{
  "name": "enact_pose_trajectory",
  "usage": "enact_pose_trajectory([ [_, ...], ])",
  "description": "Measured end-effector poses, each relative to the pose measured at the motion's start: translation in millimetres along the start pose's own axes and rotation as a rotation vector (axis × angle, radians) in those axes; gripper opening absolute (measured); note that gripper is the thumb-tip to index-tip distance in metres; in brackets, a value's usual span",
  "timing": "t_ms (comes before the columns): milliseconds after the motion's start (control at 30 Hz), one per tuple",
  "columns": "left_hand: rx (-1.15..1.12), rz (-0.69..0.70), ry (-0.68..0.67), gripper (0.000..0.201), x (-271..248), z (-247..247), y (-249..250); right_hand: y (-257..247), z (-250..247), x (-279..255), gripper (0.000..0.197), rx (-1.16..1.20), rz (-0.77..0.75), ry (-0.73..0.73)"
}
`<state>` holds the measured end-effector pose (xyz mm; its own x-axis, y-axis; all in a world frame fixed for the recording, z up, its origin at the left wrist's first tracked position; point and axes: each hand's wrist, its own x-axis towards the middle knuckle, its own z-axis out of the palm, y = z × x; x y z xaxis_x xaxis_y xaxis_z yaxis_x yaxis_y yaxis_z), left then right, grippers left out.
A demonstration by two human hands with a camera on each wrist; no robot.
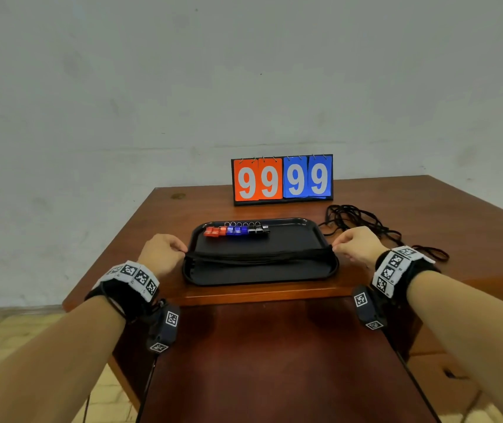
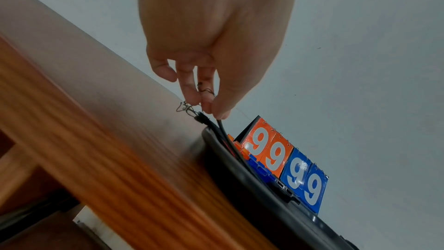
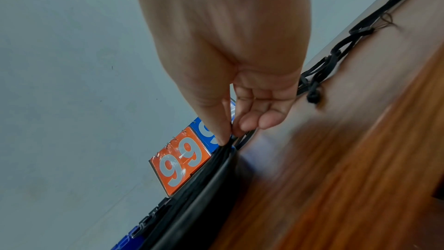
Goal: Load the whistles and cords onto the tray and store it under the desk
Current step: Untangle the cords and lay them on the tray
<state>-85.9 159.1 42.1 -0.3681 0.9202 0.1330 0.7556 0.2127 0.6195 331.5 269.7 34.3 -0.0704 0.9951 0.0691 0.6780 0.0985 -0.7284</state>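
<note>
A black tray (image 1: 259, 274) sits on the wooden desk (image 1: 412, 203) near its front edge. A row of red, blue and black whistles (image 1: 236, 230) lies along the tray's far side. A bundle of black cords (image 1: 259, 256) stretches across the tray from rim to rim. My left hand (image 1: 164, 251) pinches the bundle's left end (image 2: 217, 121) at the tray's left rim. My right hand (image 1: 355, 244) pinches the right end (image 3: 227, 145) at the right rim. More black cords (image 1: 363, 221) lie loose on the desk right of the tray.
A flip scoreboard (image 1: 282, 180) showing 99 in orange and 99 in blue stands behind the tray. A grey wall rises behind the desk. A lower wooden surface (image 1: 274, 361) lies below the desk's front edge, between my forearms.
</note>
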Motion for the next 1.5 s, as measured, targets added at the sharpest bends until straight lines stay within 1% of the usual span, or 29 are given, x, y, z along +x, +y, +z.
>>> enact_pose_trajectory([
  [133,0.003,-0.017,-0.002,0.012,-0.9,0.8,-0.7,1.8,3.5,2.1,0.007,0.009,0.019,-0.003],
  [300,0.03,-0.03,0.003,0.008,1.1,2.6,0.9,4.9,7.4,6.2,0.009,0.03,0.07,0.002],
  [400,0.059,-0.04,0.008,0.007,1.2,4.2,0.1,5.8,9.3,7.0,0.011,0.044,0.07,0.017],
  [533,0.082,-0.064,0.001,0.006,1.9,5.8,-1.3,5.3,10.3,5.1,0.01,0.053,0.062,-0.001],
  [600,0.113,-0.077,0.019,0.005,1.2,6.4,0.3,4.8,9.3,3.6,0.009,0.066,0.063,-0.003],
  [700,0.199,-0.087,0.077,0.003,-3.0,5.5,7.7,4.4,6.9,2.0,0.01,0.114,0.067,-0.006],
  [900,0.19,-0.089,0.08,0.006,-10.5,2.0,31.4,4.7,-1.4,-7.4,0.013,0.176,0.067,0.03],
  [1000,0.159,-0.05,0.079,0.005,-12.7,7.0,47.8,4.2,-9.9,-12.2,0.011,0.187,0.068,0.025],
  [1133,0.119,0.054,0.05,0.004,-14.6,24.7,80.1,6.4,-28.3,-18.6,0.011,0.222,0.045,0.035],
  [1333,0.014,0.181,-0.058,0.008,-16.2,62.9,141.6,22.9,-62.1,-27.6,0.008,0.257,0.044,0.091],
  [1500,-0.083,0.3,-0.093,0.01,-26.4,99.4,202.1,47.4,-86.8,-31.6,0.009,0.329,0.068,0.156],
])
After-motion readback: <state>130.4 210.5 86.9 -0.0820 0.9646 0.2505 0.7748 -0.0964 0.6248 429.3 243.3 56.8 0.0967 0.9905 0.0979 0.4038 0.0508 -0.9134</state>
